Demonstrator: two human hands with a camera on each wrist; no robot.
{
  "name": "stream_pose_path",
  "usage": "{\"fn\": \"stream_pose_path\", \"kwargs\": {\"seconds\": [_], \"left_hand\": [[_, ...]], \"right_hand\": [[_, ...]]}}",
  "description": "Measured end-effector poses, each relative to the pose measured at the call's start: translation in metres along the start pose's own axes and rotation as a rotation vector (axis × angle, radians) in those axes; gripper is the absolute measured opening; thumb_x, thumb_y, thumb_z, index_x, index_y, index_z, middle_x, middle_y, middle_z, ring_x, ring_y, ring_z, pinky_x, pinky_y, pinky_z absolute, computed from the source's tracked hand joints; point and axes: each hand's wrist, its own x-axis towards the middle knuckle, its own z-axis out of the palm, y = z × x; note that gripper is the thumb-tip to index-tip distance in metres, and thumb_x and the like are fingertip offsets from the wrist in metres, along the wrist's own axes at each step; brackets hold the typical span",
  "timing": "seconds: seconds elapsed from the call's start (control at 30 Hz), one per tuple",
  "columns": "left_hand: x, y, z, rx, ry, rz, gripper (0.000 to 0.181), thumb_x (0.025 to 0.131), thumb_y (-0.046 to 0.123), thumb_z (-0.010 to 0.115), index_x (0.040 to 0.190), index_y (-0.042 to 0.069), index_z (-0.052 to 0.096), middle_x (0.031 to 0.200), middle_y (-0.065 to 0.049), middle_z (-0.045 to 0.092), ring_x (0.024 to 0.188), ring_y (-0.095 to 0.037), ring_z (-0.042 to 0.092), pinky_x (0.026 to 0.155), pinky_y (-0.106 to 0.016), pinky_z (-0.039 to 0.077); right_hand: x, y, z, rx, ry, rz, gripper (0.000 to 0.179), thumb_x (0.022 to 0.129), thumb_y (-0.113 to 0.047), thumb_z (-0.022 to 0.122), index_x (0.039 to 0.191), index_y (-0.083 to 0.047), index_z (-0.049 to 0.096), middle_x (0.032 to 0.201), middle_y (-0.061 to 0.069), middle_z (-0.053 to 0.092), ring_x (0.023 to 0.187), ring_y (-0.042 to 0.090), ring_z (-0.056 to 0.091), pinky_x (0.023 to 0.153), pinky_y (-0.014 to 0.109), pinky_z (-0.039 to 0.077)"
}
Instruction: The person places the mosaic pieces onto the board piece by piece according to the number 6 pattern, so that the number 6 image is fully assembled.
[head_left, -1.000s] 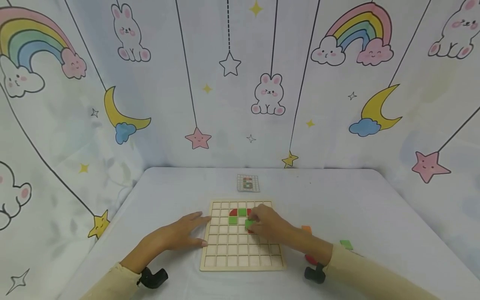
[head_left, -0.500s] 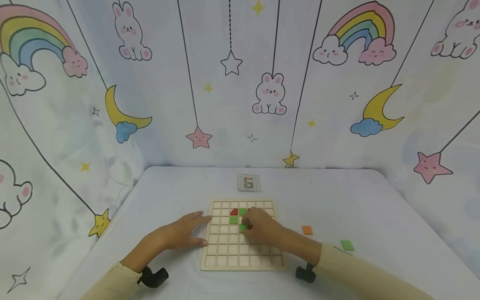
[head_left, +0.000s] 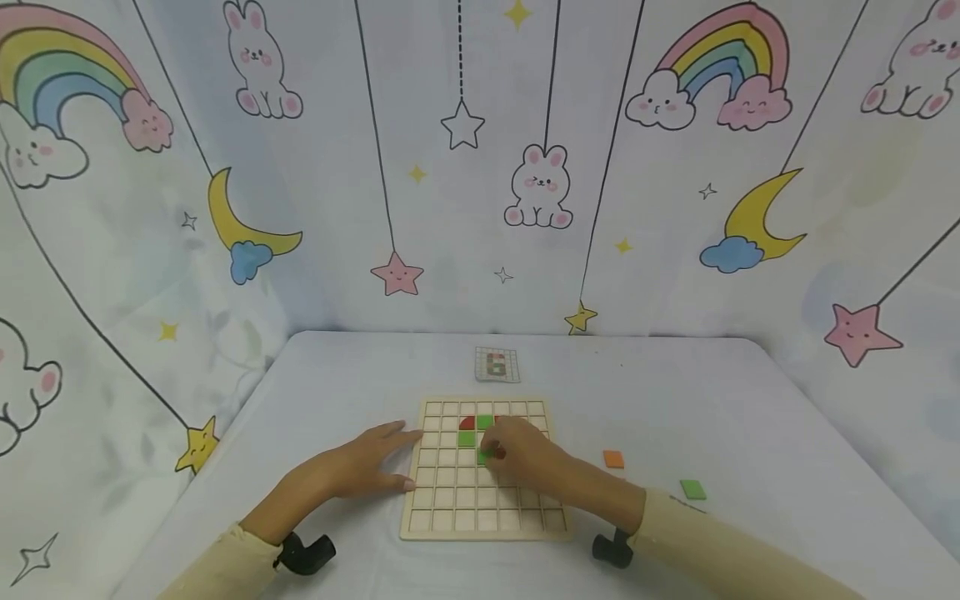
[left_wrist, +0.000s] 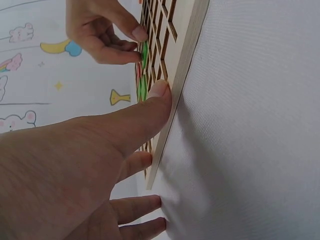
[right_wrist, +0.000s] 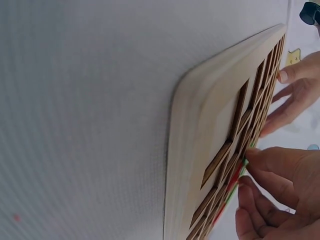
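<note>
A wooden grid board (head_left: pixel 444 500) lies on the white table. My right hand (head_left: pixel 528 450) is over its middle, pinching a green square tile (left_wrist: pixel 144 54) between thumb and fingertips at a cell; the fingers partly cover that tile. Just behind it, a red quarter-round tile (head_left: pixel 468 423) and a green tile (head_left: pixel 485 422) sit in one row, and another green tile (head_left: pixel 467 439) sits below the red one. More red tiles (right_wrist: pixel 234 177) are partly hidden by the right hand. My left hand (head_left: pixel 367 462) rests its thumb and fingers on the board's left edge, fingers spread.
Behind the board lies a small card (head_left: pixel 497 365) with a coloured figure on a grid. To the right are a loose orange tile (head_left: pixel 613 459) and a loose green tile (head_left: pixel 693 489). A patterned cloth (head_left: pixel 480 275) hangs behind the table.
My right hand has moved slightly left and nearer with the green tile, then stayed there. The orange tile shows whole now; a red piece by the right wrist is out of sight. The left hand stays put.
</note>
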Motion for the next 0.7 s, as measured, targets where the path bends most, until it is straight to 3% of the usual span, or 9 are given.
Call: {"fn": "stream_pose_path", "kwargs": {"seconds": [0.4, 0.7], "left_hand": [[0.0, -0.001, 0.0, 0.004, 0.003, 0.011, 0.08, 0.093, 0.045, 0.08, 0.16, 0.016, 0.047, 0.168, -0.028, 0.031, 0.154, -0.05, 0.03, 0.121, -0.068, 0.033], [0.001, -0.001, 0.001, 0.006, 0.0, 0.011, 0.08, 0.094, 0.047, 0.079, 0.16, 0.015, 0.047, 0.167, -0.028, 0.031, 0.154, -0.05, 0.031, 0.121, -0.068, 0.032]], "right_hand": [[-0.002, 0.005, -0.003, 0.022, -0.004, -0.039, 0.017, 0.094, -0.006, 0.078, 0.111, -0.007, 0.077, 0.104, 0.0, 0.07, 0.095, 0.012, 0.062, 0.085, 0.03, 0.057], [-0.019, 0.02, -0.033, 0.136, 0.073, 0.089, 0.021, 0.096, -0.012, 0.078, 0.117, -0.011, 0.074, 0.113, 0.002, 0.071, 0.104, 0.017, 0.062, 0.09, 0.04, 0.056]]}}
